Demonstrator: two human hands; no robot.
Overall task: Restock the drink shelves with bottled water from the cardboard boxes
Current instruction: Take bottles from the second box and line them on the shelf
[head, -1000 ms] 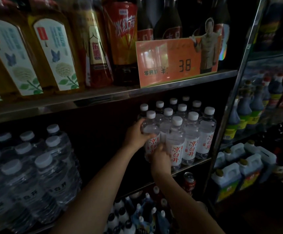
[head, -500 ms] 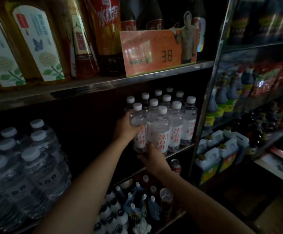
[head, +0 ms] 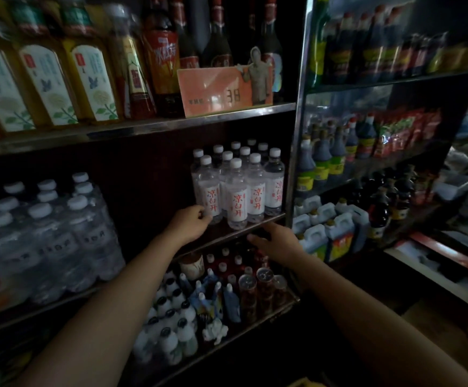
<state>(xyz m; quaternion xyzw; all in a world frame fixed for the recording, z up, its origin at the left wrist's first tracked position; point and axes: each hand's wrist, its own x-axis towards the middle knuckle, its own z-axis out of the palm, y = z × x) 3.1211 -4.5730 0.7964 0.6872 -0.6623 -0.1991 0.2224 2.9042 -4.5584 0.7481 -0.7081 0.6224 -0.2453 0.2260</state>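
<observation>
Fingers: our left hand [head: 188,223] curls its fingertips [head: 203,215] against the base of the front-left bottle; whether they grip it or only touch we cannot tell. Our right hand [head: 279,243] is loosely spread, palm down, holding nothing, just below the shelf [head: 269,219] edge.
Racks: dim light; the right rack [head: 380,163] of dark sauce bottles is blurred and its labels are unreadable.
Pack: a shrink-wrapped pack [head: 46,236] of larger water bottles sits at the left on the same level, cut off by the frame edge.
Top row: tall oil bottles [head: 46,79] are cropped at the top; an orange price card [head: 224,90] reads 38.
Bottles: the water bottles [head: 237,188] stand upright in a tight cluster at the right end of the middle shelf, clear, with white caps and white labels in red characters; the back rows show only caps.
Below: small bottles and cans [head: 258,286] crowd the lower shelf, hard for us to identify.
</observation>
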